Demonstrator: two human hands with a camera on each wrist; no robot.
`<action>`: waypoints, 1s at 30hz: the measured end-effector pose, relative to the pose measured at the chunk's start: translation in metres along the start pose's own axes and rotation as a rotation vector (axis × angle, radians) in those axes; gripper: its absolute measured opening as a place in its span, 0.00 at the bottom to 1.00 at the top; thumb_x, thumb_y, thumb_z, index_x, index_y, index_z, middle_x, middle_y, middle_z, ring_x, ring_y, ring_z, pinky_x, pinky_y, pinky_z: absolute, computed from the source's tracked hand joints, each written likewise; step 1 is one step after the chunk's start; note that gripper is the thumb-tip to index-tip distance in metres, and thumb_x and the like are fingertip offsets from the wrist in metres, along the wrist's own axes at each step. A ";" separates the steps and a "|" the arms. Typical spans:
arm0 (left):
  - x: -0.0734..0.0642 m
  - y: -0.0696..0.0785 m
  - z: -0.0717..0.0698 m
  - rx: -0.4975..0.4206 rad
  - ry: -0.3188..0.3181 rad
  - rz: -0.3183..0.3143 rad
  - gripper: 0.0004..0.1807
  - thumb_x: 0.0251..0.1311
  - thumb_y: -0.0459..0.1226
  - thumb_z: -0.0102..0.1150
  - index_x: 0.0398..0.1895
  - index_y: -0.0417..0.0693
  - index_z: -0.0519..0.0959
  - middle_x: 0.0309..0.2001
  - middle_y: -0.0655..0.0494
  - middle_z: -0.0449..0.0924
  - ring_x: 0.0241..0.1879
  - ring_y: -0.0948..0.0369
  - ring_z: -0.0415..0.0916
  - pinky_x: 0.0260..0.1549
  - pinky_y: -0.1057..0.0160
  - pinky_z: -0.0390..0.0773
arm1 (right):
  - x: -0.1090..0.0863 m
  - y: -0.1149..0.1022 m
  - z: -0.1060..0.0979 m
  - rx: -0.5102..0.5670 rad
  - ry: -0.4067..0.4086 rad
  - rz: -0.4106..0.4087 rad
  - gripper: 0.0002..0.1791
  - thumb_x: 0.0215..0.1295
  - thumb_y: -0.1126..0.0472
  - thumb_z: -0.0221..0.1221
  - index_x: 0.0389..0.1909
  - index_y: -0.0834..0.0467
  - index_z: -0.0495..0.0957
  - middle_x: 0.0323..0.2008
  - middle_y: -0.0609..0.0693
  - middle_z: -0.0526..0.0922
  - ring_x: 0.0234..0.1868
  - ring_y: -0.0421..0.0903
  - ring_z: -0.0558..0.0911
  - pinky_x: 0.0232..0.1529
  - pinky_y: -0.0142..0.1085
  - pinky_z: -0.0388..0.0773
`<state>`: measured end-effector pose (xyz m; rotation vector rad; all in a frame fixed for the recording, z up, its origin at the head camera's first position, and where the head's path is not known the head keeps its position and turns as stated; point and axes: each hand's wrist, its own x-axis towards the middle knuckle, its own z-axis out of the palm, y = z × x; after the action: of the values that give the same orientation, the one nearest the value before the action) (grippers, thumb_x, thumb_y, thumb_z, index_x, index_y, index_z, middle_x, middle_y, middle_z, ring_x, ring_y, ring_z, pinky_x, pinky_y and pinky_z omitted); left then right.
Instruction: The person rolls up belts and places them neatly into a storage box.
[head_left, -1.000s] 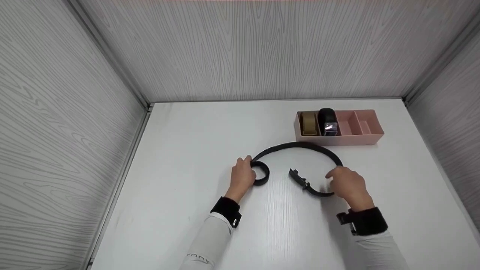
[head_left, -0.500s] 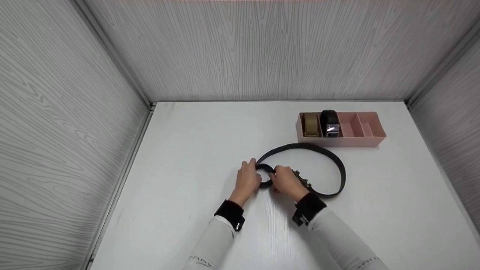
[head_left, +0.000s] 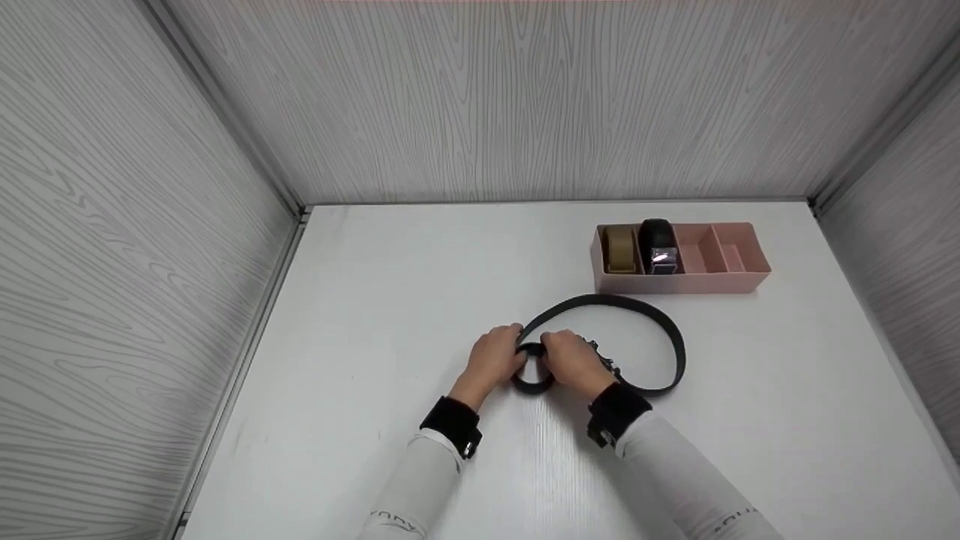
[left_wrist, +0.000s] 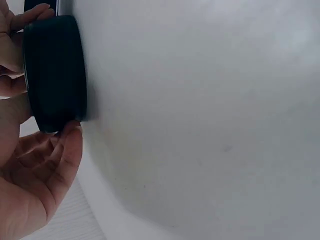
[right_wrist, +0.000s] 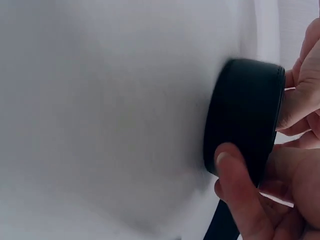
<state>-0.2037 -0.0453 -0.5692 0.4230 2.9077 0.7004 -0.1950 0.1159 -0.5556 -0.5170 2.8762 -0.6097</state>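
A black belt (head_left: 677, 349) stands on its edge on the white table, partly rolled into a coil. My left hand (head_left: 495, 355) grips the coil (head_left: 532, 388) from its left side. From the opposite side, my right hand (head_left: 576, 363) pinches the same coil; the right wrist view shows the thumb (right_wrist: 232, 167) against its outer face. In the left wrist view, fingertips touch the lower end of the dark coil (left_wrist: 55, 75). The rest of the belt sweeps in a wide loop behind and right of my hands. Its buckle end (head_left: 609, 364) lies just beyond my right hand, partly hidden.
A pink divided box (head_left: 682, 283) stands at the back right. One compartment holds a tan rolled belt (head_left: 620, 250), the neighbouring one a black rolled belt (head_left: 658, 244) with a shiny buckle. Wood-grain panels (head_left: 480, 105) enclose the table at back and sides.
My right hand has moved left from the belt's outer loop to the coil and now pinches it. The coil has shifted slightly toward me. My left hand has stayed on it.
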 end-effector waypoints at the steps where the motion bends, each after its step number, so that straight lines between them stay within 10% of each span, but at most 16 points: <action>1: 0.000 0.000 0.000 0.008 0.001 0.016 0.08 0.57 0.37 0.66 0.35 0.45 0.78 0.30 0.55 0.76 0.32 0.55 0.76 0.32 0.56 0.75 | 0.000 0.001 -0.001 -0.019 0.001 -0.015 0.04 0.58 0.71 0.58 0.26 0.61 0.76 0.24 0.55 0.79 0.24 0.50 0.77 0.25 0.45 0.75; 11: 0.003 0.006 0.004 0.080 0.041 0.085 0.07 0.56 0.40 0.68 0.25 0.48 0.82 0.25 0.57 0.77 0.28 0.56 0.77 0.28 0.57 0.75 | -0.003 0.007 0.000 -0.057 0.057 -0.090 0.09 0.64 0.68 0.58 0.24 0.57 0.79 0.25 0.53 0.81 0.26 0.52 0.80 0.24 0.47 0.76; 18: 0.002 0.011 0.007 0.104 0.038 0.069 0.04 0.54 0.39 0.67 0.28 0.49 0.82 0.27 0.57 0.79 0.28 0.55 0.78 0.26 0.56 0.75 | -0.010 0.006 -0.005 0.042 0.019 0.105 0.10 0.59 0.67 0.62 0.20 0.60 0.77 0.19 0.53 0.77 0.20 0.48 0.75 0.22 0.42 0.74; 30: 0.003 0.019 0.011 0.107 0.027 0.100 0.07 0.56 0.39 0.67 0.32 0.49 0.78 0.29 0.55 0.78 0.31 0.54 0.79 0.27 0.55 0.76 | -0.013 0.000 -0.001 -0.211 0.108 0.030 0.09 0.59 0.67 0.59 0.20 0.61 0.78 0.22 0.59 0.82 0.24 0.59 0.82 0.22 0.51 0.77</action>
<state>-0.2004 -0.0232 -0.5702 0.5791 2.9767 0.5692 -0.1836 0.1211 -0.5537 -0.4813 3.0642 -0.3408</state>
